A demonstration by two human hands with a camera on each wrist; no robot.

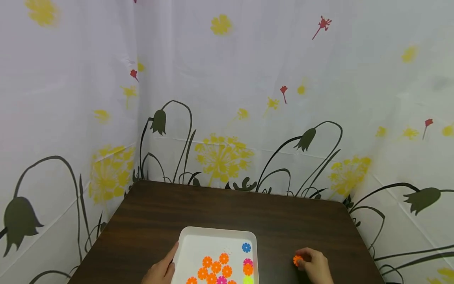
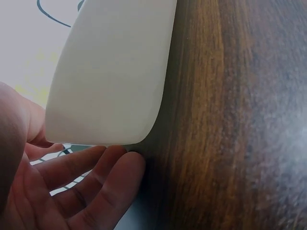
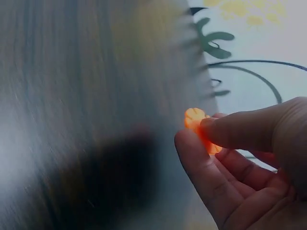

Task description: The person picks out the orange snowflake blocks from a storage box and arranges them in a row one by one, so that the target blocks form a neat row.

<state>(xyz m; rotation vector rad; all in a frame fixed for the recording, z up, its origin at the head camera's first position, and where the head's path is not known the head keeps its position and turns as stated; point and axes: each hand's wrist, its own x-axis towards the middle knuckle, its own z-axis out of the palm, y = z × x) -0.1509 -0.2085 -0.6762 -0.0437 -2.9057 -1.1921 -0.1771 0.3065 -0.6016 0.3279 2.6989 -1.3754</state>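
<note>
A white tray (image 1: 213, 236) sits at the near middle of the table, with orange, pink, blue and yellow-green notched plastic discs in it. Along its left side lies my left hand (image 1: 161, 268), fingertips at the rim. Up close in the left wrist view, relaxed fingers (image 2: 103, 187) touch the tray's pale wall (image 2: 112, 72). To the right of the tray, my right hand (image 1: 315, 264) pinches an orange notched disc (image 1: 297, 260) between thumb and fingers. The right wrist view shows that disc (image 3: 194, 117) partly covered by the fingertips.
The dark wood table (image 1: 220, 205) reaches back to a white curtain (image 1: 248, 79) printed with flowers. In the tray, a blue disc (image 1: 246, 247) lies by the right wall, and orange discs (image 1: 216, 267) cluster near the middle.
</note>
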